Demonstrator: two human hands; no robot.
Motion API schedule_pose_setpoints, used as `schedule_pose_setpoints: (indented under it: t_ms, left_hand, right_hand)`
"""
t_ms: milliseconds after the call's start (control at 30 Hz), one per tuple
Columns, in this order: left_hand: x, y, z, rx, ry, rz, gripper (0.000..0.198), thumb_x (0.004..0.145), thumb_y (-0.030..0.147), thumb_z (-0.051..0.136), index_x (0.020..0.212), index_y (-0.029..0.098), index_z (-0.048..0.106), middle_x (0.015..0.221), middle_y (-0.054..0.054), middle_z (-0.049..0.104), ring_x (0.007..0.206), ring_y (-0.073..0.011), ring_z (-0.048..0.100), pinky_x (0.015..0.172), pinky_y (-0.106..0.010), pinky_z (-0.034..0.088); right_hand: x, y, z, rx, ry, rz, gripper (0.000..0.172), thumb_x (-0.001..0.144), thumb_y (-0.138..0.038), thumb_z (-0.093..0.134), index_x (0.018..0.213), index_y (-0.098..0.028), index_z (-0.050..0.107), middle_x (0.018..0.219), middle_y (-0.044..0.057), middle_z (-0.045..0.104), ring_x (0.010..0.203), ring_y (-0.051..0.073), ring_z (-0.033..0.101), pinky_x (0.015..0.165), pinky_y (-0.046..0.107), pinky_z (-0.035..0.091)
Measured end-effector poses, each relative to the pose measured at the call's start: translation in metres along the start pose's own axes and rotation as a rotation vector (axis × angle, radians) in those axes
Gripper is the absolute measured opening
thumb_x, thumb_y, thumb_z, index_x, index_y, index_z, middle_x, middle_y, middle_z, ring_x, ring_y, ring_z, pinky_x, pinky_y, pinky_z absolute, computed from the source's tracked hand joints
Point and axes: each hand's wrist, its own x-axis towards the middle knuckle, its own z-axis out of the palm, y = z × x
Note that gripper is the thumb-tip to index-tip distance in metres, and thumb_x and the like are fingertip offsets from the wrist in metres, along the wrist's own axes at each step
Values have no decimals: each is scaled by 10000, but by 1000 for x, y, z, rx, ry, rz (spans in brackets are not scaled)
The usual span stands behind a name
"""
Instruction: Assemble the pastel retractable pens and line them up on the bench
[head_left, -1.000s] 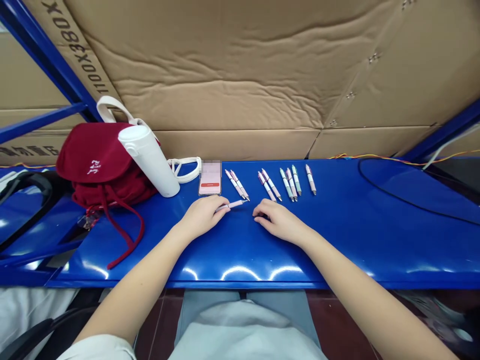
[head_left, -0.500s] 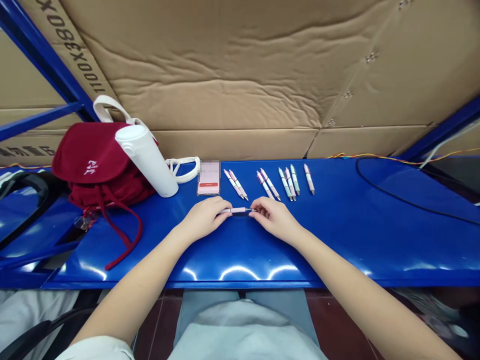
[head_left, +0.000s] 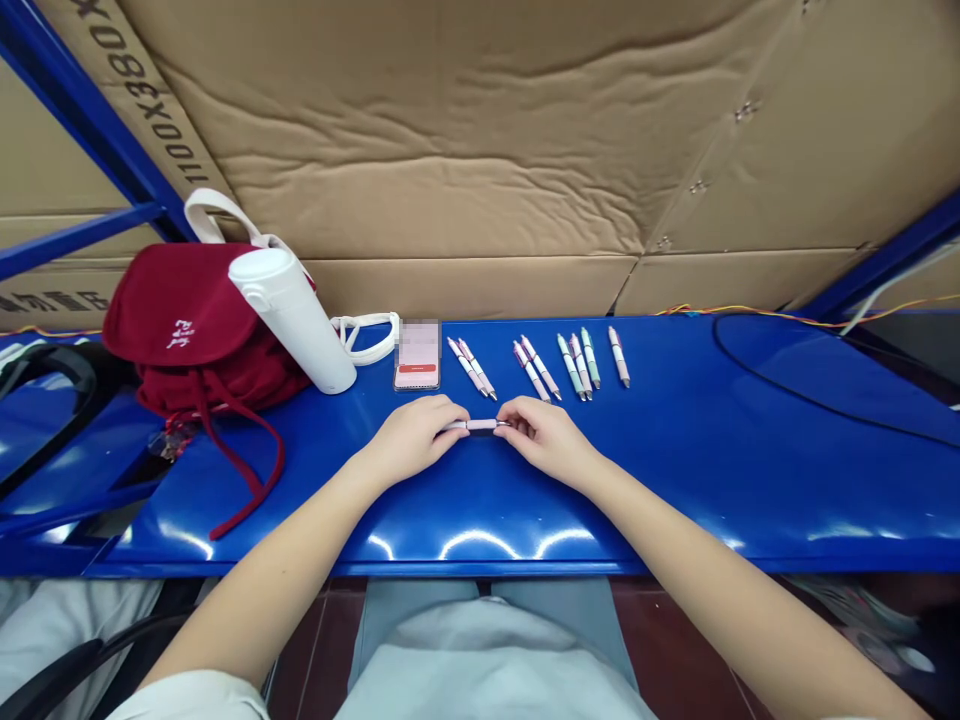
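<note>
1. At the far left, a red bag (head_left: 187, 320) sits on the blue table (head_left: 675, 480). A white bottle (head_left: 292, 320) leans against the bag's right side.
2. Just right of the bottle, a phone (head_left: 418, 358) lies flat with its screen up.
3. Your left hand (head_left: 409, 440) rests on the table near the phone, its fingers pinching the left end of a pink pen (head_left: 476, 425).
4. The pen runs level from left to right between your hands. You cannot tell whether it touches the table.
5. Your right hand (head_left: 551, 445) pinches the pen's right end, with the other fingers curled.
6. On the far side of your hands, eight spare pens (head_left: 579, 363) lie in a row as two pairs, a group of three and a single.
7. At the far right, a black cable (head_left: 787, 390) loops across the table.
</note>
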Motion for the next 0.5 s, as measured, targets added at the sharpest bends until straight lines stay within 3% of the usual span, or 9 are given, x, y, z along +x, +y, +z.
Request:
schedule_pose_setpoints:
  t_ms: [233, 400, 500]
  left_hand:
    - [0, 1, 0, 14, 37, 23, 178, 904, 274, 469, 973, 207, 619, 911, -29, 610, 835, -158, 563, 737, -271, 451]
    - [-1, 3, 0, 25, 80, 40, 180, 904, 266, 471, 971, 209, 628, 919, -33, 615, 846, -161, 559, 764, -282, 452]
    - [-1, 3, 0, 29, 77, 35, 184, 906, 269, 467, 971, 210, 629, 917, -32, 615, 844, -161, 560, 751, -280, 454]
  right_hand:
    - [0, 0, 0, 45, 6, 10, 87, 821, -266, 571, 824, -189, 612, 726, 8, 621, 608, 125, 542, 564, 239, 413]
    - [2, -1, -2, 69, -45, 13, 238, 885, -302, 460, 767, -182, 628, 662, 9, 618, 639, 141, 575, 631, 263, 422]
    - [1, -1, -2, 160, -89, 61, 218, 816, -344, 568, 966, -189, 597, 747, 0, 605, 607, 124, 550, 608, 258, 439]
